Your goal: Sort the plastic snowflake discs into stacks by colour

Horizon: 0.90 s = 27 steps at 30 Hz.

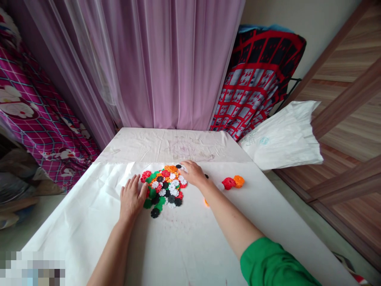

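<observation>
A pile of flower-shaped plastic discs (166,185) in red, green, orange, black and white lies loosely on the white-covered table (184,246). My left hand (132,197) rests at the left side of this heap, fingers apart, the thumb touching or very near the red and green discs. At the heap's upper right is my right hand (192,173), palm down, with its fingers and thumb apart over white discs close to a black disc (178,166). What lies under the right palm is hidden.
Right of my right forearm sit a red disc cluster (229,183) and an orange disc cluster (239,181), touching. An orange disc (206,202) peeks out by the forearm. A white bag (282,137) stands off the table's right edge; purple curtains (166,63) hang behind.
</observation>
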Available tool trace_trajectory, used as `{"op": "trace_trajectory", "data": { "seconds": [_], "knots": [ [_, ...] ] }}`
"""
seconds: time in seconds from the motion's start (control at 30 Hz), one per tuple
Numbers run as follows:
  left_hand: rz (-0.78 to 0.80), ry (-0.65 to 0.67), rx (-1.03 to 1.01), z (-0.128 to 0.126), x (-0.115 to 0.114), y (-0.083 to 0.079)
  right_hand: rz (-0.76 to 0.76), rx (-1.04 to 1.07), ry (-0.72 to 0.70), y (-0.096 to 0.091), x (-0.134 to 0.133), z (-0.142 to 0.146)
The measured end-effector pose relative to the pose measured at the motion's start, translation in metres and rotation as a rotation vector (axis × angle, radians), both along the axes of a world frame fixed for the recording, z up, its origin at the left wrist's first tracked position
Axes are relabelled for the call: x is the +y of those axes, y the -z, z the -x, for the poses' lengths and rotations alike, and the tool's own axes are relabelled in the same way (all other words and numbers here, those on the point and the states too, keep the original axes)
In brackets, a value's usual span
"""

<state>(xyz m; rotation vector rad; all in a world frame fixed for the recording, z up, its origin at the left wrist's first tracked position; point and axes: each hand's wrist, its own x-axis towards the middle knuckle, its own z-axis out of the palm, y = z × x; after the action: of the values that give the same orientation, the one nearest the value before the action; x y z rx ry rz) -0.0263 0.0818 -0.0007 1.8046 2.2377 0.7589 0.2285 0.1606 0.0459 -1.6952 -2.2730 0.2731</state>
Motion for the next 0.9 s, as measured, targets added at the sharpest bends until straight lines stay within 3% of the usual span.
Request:
{"op": "trace_trajectory", "data": {
  "seconds": [0.13, 0.23, 0.37, 0.57, 0.7, 0.83, 0.9],
  "knots": [
    [0.116, 0.195, 0.095, -0.012, 0.031, -0.004, 0.093, -0.035, -0.009, 0.013, 0.002, 0.04],
    [0.1, 0.317, 0.199, -0.023, 0.034, -0.004, 0.097, -0.036, -0.009, 0.026, -0.009, 0.057],
    [0.085, 0.41, 0.249, -0.033, 0.015, -0.002, 0.02, 0.02, -0.006, 0.038, -0.033, 0.061],
    [0.08, 0.428, 0.271, -0.045, -0.024, 0.003, -0.079, 0.092, -0.015, 0.049, -0.072, 0.051],
    [0.064, 0.447, 0.29, -0.051, -0.042, 0.005, -0.262, 0.223, -0.041, 0.062, -0.085, 0.045],
    [0.018, 0.536, 0.243, -0.048, -0.056, 0.009, -0.506, 0.417, 0.028, 0.07, -0.097, 0.042],
    [-0.021, 0.536, 0.221, -0.041, -0.064, 0.014, -0.55, 0.474, 0.056, 0.071, -0.109, 0.038]
  ]
}}
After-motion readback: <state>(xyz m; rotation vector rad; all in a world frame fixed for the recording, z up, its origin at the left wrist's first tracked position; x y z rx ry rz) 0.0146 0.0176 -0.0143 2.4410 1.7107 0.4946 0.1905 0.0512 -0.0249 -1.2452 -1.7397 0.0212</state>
